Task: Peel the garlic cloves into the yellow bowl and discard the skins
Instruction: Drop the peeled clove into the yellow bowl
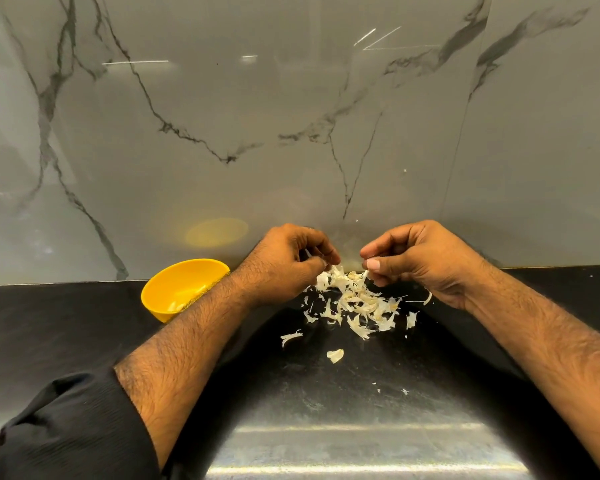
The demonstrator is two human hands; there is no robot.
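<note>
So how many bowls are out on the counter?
1. The yellow bowl sits on the black counter by the wall, just beyond the left forearm, which covers part of its rim. No other shows.

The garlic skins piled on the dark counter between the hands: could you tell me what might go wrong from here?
1. The garlic skins lie loose and scattered; stray flakes could be missed at discarding.
2. The left forearm crosses the yellow bowl's rim and might knock it.
3. Skin clinging to the left hand may drop in with the cloves.

Grey veined marble wall [222, 109], black countertop [49, 327]
</note>
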